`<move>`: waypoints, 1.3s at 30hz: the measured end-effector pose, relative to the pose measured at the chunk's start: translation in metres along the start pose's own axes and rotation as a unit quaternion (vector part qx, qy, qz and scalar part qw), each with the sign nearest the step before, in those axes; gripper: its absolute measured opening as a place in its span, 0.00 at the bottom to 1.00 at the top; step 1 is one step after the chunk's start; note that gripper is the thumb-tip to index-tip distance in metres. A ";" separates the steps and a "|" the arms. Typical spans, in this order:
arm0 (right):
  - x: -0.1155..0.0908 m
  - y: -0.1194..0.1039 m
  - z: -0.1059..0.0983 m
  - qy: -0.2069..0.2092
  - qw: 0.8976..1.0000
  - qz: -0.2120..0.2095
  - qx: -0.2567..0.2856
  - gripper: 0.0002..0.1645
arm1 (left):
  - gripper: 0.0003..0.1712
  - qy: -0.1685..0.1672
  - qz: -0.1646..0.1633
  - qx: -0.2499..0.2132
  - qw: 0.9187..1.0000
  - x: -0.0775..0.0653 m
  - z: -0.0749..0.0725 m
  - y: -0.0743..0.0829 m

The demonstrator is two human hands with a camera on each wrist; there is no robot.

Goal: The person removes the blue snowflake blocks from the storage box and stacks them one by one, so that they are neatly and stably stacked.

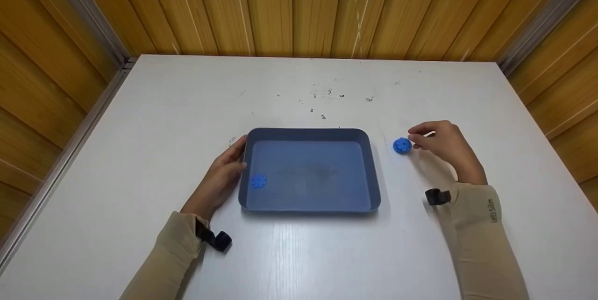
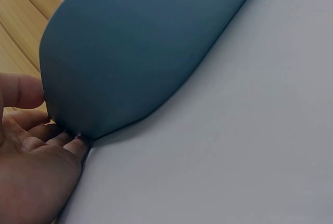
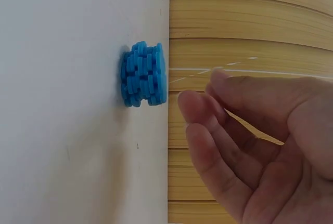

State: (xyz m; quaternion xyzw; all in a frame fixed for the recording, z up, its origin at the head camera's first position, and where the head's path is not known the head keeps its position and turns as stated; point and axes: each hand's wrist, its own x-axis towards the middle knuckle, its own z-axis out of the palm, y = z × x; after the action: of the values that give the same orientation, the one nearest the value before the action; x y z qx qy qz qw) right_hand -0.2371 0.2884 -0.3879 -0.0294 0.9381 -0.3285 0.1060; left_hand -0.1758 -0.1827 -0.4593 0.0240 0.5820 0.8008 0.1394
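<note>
A stack of small blue notched discs [image 1: 402,146] stands on the white table, to the right of the grey-blue tray [image 1: 308,211]. In the right wrist view the stack [image 3: 144,75] shows several layers with toothed edges. My right hand [image 1: 441,143] hovers just beside it, fingers bent loosely, with nothing between thumb and fingertips. One blue notched disc [image 1: 259,181] lies flat inside the tray near its left wall. My left hand [image 1: 222,174] holds the tray's left side, thumb at the rim and fingers against the outer wall; the left wrist view shows those fingers [image 2: 75,148] bent at the tray's edge.
The white table [image 1: 299,258] has dark specks and scuffs [image 1: 327,96] behind the tray. Wood-look panels [image 1: 299,10] stand along the back and both sides. A black wrist device [image 1: 437,196] sits on each sleeve.
</note>
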 end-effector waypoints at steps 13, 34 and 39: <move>-0.004 -0.055 0.007 0.003 0.997 -0.073 -0.013 0.23 | 0.42 0.007 -0.002 -0.005 1.000 0.001 0.000 0.001; 0.021 -0.149 0.081 -0.170 0.948 -0.265 -0.035 0.20 | 0.43 0.001 0.002 0.005 1.000 0.001 0.000 0.001; 0.029 -0.166 0.106 -0.222 0.935 -0.276 -0.034 0.21 | 0.43 0.005 0.001 0.004 1.000 0.000 0.000 0.002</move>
State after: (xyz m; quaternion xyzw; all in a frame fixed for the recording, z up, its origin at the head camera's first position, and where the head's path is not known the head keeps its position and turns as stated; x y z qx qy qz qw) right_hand -0.2444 0.0900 -0.3707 -0.3625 0.8563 -0.2980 0.2158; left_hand -0.1767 -0.1830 -0.4572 0.0211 0.5859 0.7987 0.1354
